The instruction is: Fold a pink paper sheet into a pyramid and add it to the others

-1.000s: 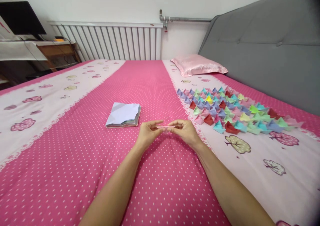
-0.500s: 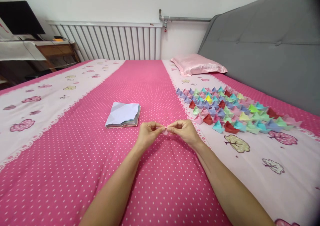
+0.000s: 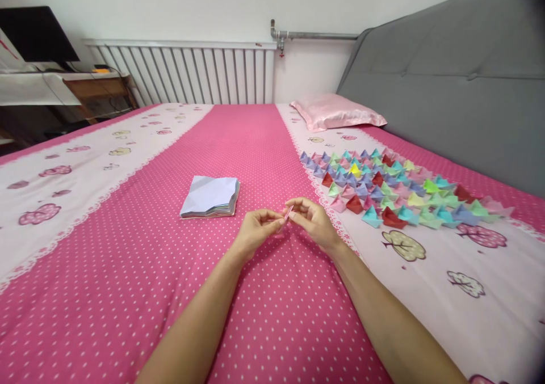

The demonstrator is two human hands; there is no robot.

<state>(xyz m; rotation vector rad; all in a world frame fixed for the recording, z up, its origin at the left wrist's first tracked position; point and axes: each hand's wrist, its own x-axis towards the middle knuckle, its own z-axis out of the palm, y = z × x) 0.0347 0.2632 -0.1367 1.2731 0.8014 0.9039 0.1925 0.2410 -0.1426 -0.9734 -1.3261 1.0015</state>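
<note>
My left hand (image 3: 255,232) and my right hand (image 3: 313,220) meet above the pink dotted bedspread (image 3: 272,293). Both pinch a small folded pink paper piece (image 3: 288,212) between thumbs and fingertips; it stands tilted, seen nearly edge-on. A stack of square paper sheets (image 3: 211,196), white side up, lies just left of my left hand. To the right of my right hand, several small folded paper boats (image 3: 383,190) in many colours sit in rows on the pale strip of the bedspread.
A pink satin pillow (image 3: 336,110) lies at the far end by the grey padded headboard (image 3: 451,83). A white radiator (image 3: 191,75) runs along the back wall. A wooden desk (image 3: 97,89) with a dark monitor (image 3: 36,35) stands at far left.
The pink paper, held stretched flat between both hands a second ago, is now folded smaller and tilted upright. My hands have come closer together and risen slightly.
</note>
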